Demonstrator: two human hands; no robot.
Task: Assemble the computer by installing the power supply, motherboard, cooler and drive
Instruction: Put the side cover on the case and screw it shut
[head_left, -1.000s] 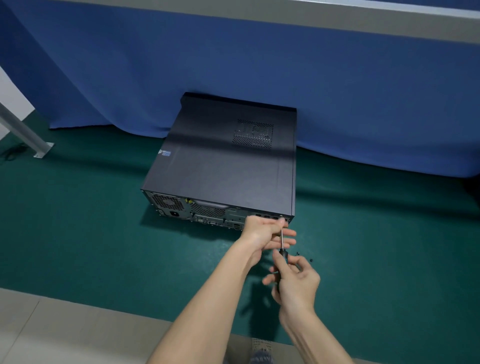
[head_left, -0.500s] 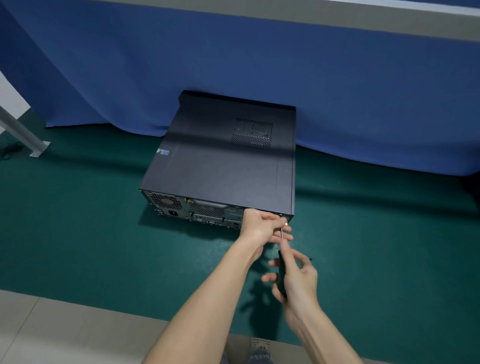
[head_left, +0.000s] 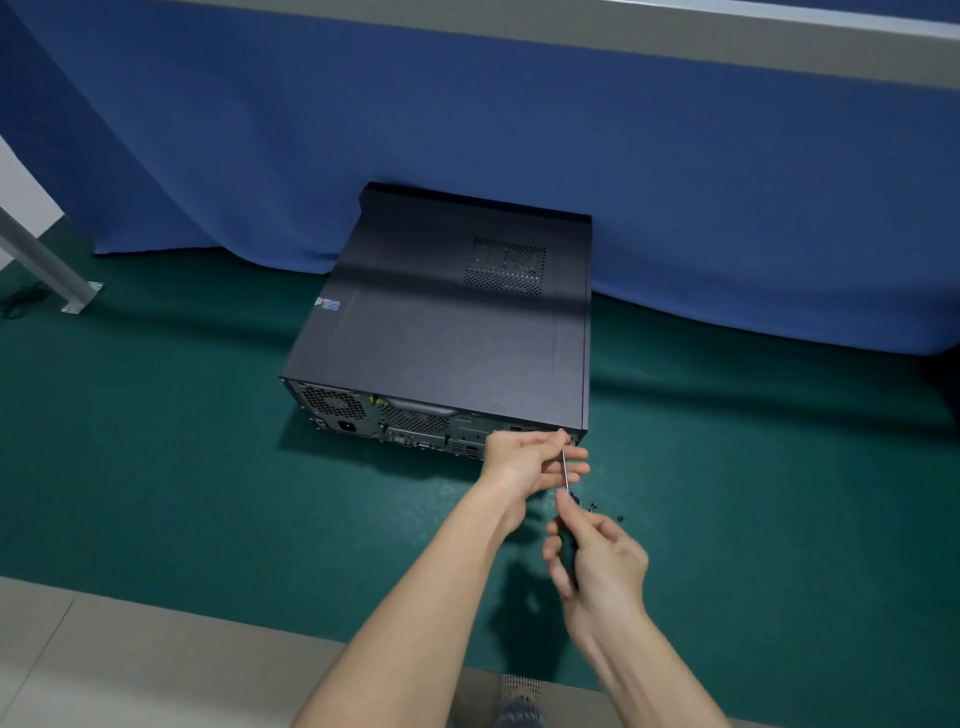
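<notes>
Computer case (head_left: 441, 332) sits closed on the green mat (head_left: 156, 467). The left hand (head_left: 519, 462) pinches the screwdriver (head_left: 564, 467) shaft at its rear corner; the right hand (head_left: 602, 566) has re-curled its fingers round the handle (another turn), so the cover is probably being fastened.

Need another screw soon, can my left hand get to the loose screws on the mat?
Probably yes: the screws lie uncovered on the green mat close beside the left hand, but it must first let go of the screwdriver.
</notes>
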